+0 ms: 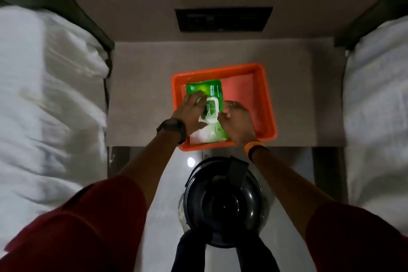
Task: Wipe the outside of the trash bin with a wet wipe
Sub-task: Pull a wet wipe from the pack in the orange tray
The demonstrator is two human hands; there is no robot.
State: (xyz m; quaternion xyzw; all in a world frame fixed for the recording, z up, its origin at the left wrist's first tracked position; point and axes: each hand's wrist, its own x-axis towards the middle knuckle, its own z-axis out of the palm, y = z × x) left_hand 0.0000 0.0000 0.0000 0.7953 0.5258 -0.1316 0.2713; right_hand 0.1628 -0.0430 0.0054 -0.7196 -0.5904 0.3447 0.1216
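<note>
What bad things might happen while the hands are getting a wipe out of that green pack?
The left hand only presses flat on the green wipe pack, so the pack might lift or slide in the orange tray when the right hand pulls at the white flap. Several wipes might come out together. The tray sits near the table's front edge above the black trash bin and might get tugged off.

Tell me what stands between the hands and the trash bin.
Nothing visible does. Both the left hand and right hand are on the wipes pack in the orange tray; the trash bin sits just below, unobstructed.
</note>
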